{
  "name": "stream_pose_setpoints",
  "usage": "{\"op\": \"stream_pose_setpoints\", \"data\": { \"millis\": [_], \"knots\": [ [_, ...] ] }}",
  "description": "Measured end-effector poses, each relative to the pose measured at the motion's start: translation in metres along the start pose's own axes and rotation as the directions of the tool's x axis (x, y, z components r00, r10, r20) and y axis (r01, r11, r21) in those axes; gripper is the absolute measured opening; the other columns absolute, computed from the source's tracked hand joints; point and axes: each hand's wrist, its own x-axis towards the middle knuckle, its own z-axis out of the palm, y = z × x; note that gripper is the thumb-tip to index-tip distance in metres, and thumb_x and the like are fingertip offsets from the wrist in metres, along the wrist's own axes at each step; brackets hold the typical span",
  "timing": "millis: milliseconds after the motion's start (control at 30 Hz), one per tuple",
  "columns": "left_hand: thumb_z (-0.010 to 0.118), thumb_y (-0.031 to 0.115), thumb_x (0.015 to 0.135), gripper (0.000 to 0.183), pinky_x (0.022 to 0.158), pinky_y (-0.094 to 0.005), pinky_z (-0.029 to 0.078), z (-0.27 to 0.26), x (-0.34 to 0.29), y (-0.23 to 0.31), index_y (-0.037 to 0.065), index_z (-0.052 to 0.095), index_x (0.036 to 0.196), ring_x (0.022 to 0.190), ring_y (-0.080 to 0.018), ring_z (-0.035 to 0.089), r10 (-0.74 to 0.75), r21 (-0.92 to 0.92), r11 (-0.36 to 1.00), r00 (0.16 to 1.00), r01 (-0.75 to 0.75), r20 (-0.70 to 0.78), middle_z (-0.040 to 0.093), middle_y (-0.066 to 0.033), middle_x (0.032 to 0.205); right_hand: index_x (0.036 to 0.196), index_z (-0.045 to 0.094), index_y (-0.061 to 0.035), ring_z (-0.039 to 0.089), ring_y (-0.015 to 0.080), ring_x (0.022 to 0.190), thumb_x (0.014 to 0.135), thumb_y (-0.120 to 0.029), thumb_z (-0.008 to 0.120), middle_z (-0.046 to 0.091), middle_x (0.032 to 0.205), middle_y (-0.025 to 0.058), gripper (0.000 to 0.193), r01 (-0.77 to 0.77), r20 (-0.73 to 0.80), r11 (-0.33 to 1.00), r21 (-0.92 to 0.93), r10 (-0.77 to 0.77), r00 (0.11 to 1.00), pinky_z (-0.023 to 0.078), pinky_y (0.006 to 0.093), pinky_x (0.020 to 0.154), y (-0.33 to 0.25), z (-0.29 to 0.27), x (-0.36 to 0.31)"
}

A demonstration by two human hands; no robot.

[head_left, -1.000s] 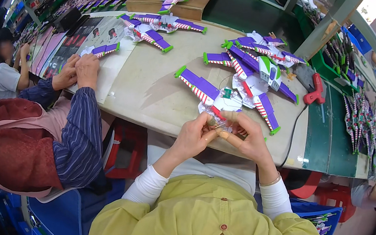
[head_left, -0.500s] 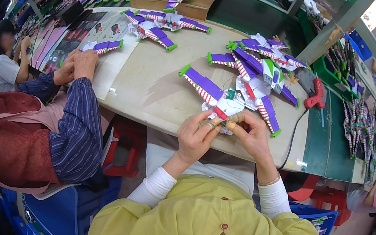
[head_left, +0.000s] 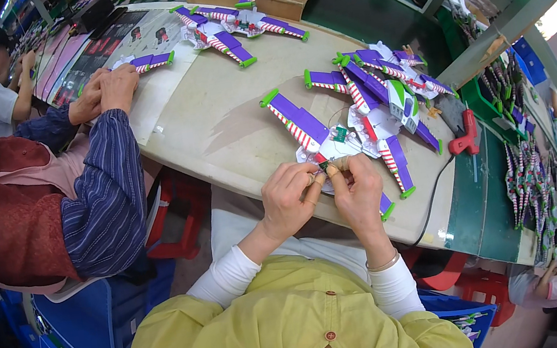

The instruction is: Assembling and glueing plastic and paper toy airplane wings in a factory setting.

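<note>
My left hand (head_left: pixel 285 200) and my right hand (head_left: pixel 359 192) meet at the near edge of the table, fingertips pinched together. Between them is a small dark green part (head_left: pixel 323 165), too small to name for certain. Tan wraps cover some of my fingers. Just beyond lies an opened toy wing pack (head_left: pixel 301 125), with purple wings, red-and-white striped edges and green tips. A small green circuit board (head_left: pixel 339 134) and thin wires show on its white body. My fingers hide part of that body.
More wing packs (head_left: pixel 396 97) lie piled at right; others (head_left: pixel 219 33) sit at the far side. A red glue gun (head_left: pixel 464 134) stands at right, its black cord trailing to the near edge. A co-worker (head_left: pixel 99 163) handles a wing pack at left.
My fingertips have drawn slightly up and together around the small dark part, and my right hand has shifted a little left. A green-tipped wing end now shows beside my right hand.
</note>
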Motion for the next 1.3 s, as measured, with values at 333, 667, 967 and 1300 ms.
{"op": "stream_pose_setpoints", "data": {
  "millis": [333, 667, 967, 1300],
  "knots": [
    [0.072, -0.003, 0.067, 0.018, 0.068, -0.0358, 0.051, -0.016, 0.001, -0.005, 0.001, 0.056, 0.073, 0.082, -0.0284, 0.063, 0.052, -0.088, 0.995, 0.987, -0.038, 0.150, 0.069, -0.0105, 0.089, 0.076, 0.059, -0.0013, 0.056, 0.0303, 0.075, 0.068, -0.004, 0.069, 0.056, 0.077, 0.0142, 0.013, 0.214, 0.195, 0.877, -0.431, -0.141, 0.971, 0.045, 0.0419, 0.067, -0.026, -0.003, 0.013],
    [0.073, 0.000, 0.066, 0.021, 0.068, -0.0369, 0.049, -0.035, 0.022, -0.020, 0.002, 0.052, 0.067, 0.080, -0.0281, 0.062, 0.005, -0.210, 0.973, 0.907, 0.093, 0.422, 0.070, -0.0126, 0.097, 0.075, 0.060, 0.0002, 0.060, 0.0292, 0.076, 0.064, -0.001, 0.067, 0.059, 0.077, 0.0157, 0.013, 0.258, 0.325, 0.810, -0.526, -0.089, 0.942, 0.048, 0.0395, 0.067, -0.033, -0.002, 0.018],
    [0.070, 0.003, 0.069, 0.031, 0.060, -0.0350, 0.048, -0.032, 0.027, -0.020, 0.000, 0.067, 0.100, 0.069, -0.0251, 0.060, 0.022, -0.225, 0.972, 0.928, 0.067, 0.372, 0.062, -0.0072, 0.071, 0.076, 0.061, 0.0025, 0.059, 0.0280, 0.074, 0.063, -0.003, 0.064, 0.059, 0.074, 0.0158, 0.014, 0.510, 0.484, 0.686, -0.519, -0.256, 0.837, 0.048, 0.0379, 0.065, -0.037, -0.004, 0.033],
    [0.076, 0.036, 0.075, 0.042, 0.104, -0.0477, 0.033, -0.042, 0.082, -0.069, 0.005, 0.059, 0.097, 0.099, -0.0275, 0.061, 0.149, 0.150, 0.965, 0.919, -0.216, 0.366, 0.065, -0.0118, 0.103, 0.068, 0.064, -0.0027, 0.064, 0.0333, 0.070, 0.067, -0.004, 0.063, 0.064, 0.069, 0.0172, 0.002, 0.524, 0.486, 0.799, -0.295, -0.347, 0.802, 0.050, 0.0444, 0.065, -0.020, -0.014, 0.044]
  ]
}}
